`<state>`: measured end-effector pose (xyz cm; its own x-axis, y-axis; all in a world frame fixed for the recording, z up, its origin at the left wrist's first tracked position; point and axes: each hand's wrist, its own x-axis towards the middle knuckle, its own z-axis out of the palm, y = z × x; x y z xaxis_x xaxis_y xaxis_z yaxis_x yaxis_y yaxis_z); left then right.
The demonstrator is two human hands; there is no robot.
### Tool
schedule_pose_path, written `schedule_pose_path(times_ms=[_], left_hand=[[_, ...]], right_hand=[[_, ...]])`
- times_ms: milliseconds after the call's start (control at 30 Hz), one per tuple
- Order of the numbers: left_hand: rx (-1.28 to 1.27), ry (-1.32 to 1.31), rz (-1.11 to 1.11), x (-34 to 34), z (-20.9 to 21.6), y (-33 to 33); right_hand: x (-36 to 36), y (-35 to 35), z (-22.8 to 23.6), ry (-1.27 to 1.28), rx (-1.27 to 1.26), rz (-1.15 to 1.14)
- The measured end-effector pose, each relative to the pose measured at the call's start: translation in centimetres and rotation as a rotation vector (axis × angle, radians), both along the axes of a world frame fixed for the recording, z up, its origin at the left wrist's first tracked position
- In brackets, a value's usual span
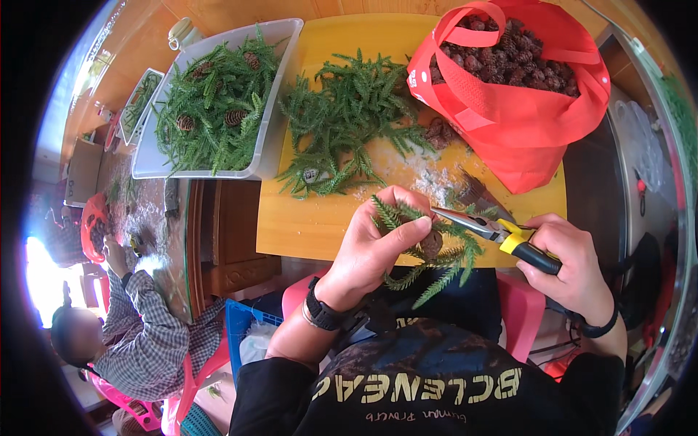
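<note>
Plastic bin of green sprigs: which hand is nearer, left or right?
Left. The left hand, pinching a sprig, is right of the plastic bin and closer to the body; the right hand, holding pliers, is farther right.

Black T-shirt (538,414) is showing pale yellow block lettering (418,389), upside down, plus smaller script line (416,418). Red bag (538,138) is carrying white print (420,77), too small to read.
</note>
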<state>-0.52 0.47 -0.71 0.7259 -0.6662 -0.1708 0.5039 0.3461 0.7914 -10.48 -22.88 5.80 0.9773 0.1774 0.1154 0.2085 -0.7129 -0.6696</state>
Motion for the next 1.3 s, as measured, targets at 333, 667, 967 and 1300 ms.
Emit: schedule_pose_path(times_ms=[333,667,967,1300], left_hand=[[0.144,-0.871,0.259,0.1,-1.1,-0.3],[0.087,-0.725,0.231,-0.1,-0.9,0.1],[0.116,-0.874,0.199,0.7,-0.8,0.5],[-0.032,-0.944,0.163,1.5,-1.1,0.7]], right_hand=[[-0.2,-0.1,0.0,0.022,0.009,-0.028],[-0.1,0.0,-0.1,0.003,0.047,-0.011],[-0.1,-0.1,0.8,0.122,0.057,-0.054],[1.1,-1.7,2.1,0.494,0.255,0.07]])
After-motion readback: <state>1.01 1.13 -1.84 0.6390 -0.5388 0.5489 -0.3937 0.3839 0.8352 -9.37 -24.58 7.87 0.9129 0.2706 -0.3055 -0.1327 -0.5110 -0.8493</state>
